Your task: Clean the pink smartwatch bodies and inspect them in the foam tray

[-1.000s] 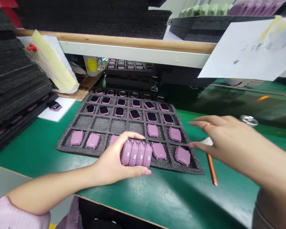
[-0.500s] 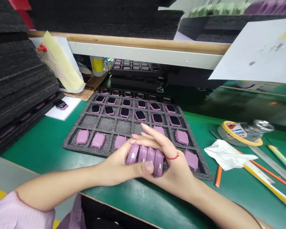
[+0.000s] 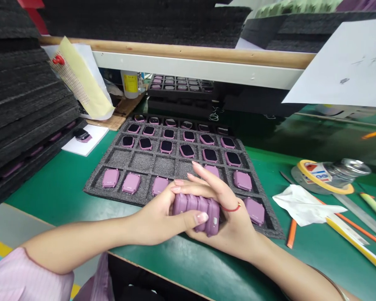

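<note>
Several purple smartwatch cases (image 3: 196, 203) stand side by side in a row between my two hands, above the tray's near edge. My left hand (image 3: 167, 213) closes on the row's left end, its thumb lying across the near faces. From the right, my right hand (image 3: 228, 217) cups the same row, its fingers reaching over behind it. Beyond the hands lies a dark grey foam tray (image 3: 142, 161). Its back rows hold watches with black screens (image 3: 166, 146); nearer compartments hold purple cases back side up (image 3: 131, 183). My hands hide part of the two nearest rows.
Stacked black foam trays (image 3: 28, 92) rise on the left, beside a watch (image 3: 82, 135) on white paper. A shelf edge (image 3: 188, 69) crosses overhead. On the right lie a glass jar (image 3: 326, 173), a white tissue (image 3: 305, 205) and an orange stick (image 3: 291, 233).
The leftmost case, tilted away from the others before, now stands in line with the row. Both hands keep their hold; the view has shifted slightly.
</note>
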